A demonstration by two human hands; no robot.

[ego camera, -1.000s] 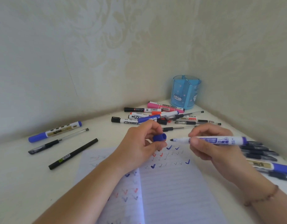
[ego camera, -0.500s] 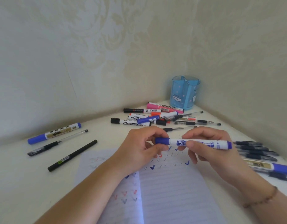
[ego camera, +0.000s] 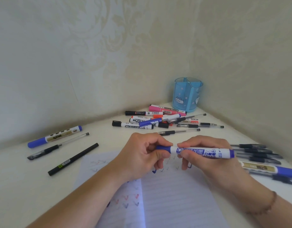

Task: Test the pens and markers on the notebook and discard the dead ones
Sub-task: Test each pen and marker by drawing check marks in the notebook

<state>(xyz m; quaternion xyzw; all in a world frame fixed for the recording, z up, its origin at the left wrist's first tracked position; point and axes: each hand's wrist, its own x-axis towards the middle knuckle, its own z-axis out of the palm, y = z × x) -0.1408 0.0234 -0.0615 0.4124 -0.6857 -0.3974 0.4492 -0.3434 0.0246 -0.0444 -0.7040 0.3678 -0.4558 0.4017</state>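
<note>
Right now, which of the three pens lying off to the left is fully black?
The nearest one, the black pen. The clear-barrelled pen is see-through at one end, and the blue-capped marker has a white body.

A white marker with blue cap, blue end and blue print; a translucent blue pen holder dotted pink with white cat faces; a lined white notebook ticked in blue, red and grey; cream damask-patterned wallpaper; one pink marker.

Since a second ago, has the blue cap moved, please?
Yes. The blue cap, gripped by the left hand, is now pushed onto the marker, still above the notebook.
</note>
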